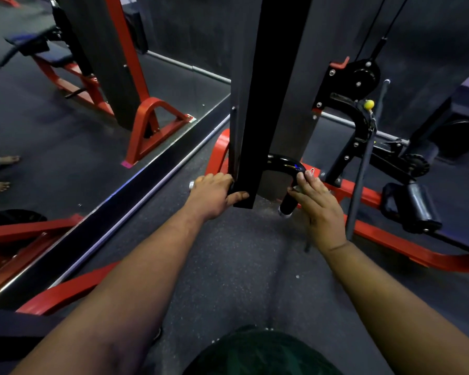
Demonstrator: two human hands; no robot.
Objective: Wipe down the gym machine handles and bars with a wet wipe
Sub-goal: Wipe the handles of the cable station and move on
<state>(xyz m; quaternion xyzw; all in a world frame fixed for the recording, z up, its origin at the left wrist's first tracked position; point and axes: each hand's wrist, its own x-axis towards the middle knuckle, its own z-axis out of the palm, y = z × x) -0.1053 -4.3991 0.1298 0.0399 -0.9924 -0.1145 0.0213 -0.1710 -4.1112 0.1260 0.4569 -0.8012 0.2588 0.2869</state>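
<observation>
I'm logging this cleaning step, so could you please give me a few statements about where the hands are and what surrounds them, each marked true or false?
1. Both hands are on the curved black handlebar. True: the left hand grips its left end and the right hand its right end.
2. A black upright panel stands between the two hands. True.
3. The machine's base frame is painted blue. False: it is red.
4. A wet wipe clearly shows in the right hand. False: no wipe can be made out in either hand.
5. A yellow knob sits on the black bracket to the right. True.
6. The floor is pale wood. False: it is dark speckled matting.
</observation>
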